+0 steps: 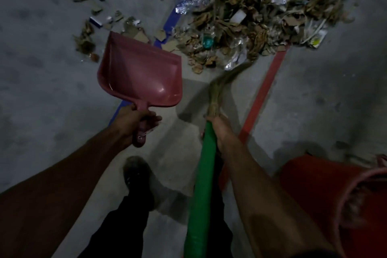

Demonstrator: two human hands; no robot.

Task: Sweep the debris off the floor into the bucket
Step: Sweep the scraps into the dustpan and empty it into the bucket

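A big heap of debris (247,16), dry leaves, cardboard scraps, plastic and paper, covers the floor at the top. My left hand (134,118) grips the handle of a pink dustpan (142,73), held above the floor with its mouth toward the heap. My right hand (217,130) grips a broom (204,174) where its green handle meets the straw bristles; the blurred bristle tips reach the heap's near edge. A red bucket (314,190) stands at the lower right, with some debris visible inside it.
Grey concrete floor with a blue tape line (171,19) and a red tape line (263,94) running toward the heap. Smaller scattered scraps (88,37) lie left of the dustpan. My dark shoe (138,176) and trouser legs are at the bottom centre.
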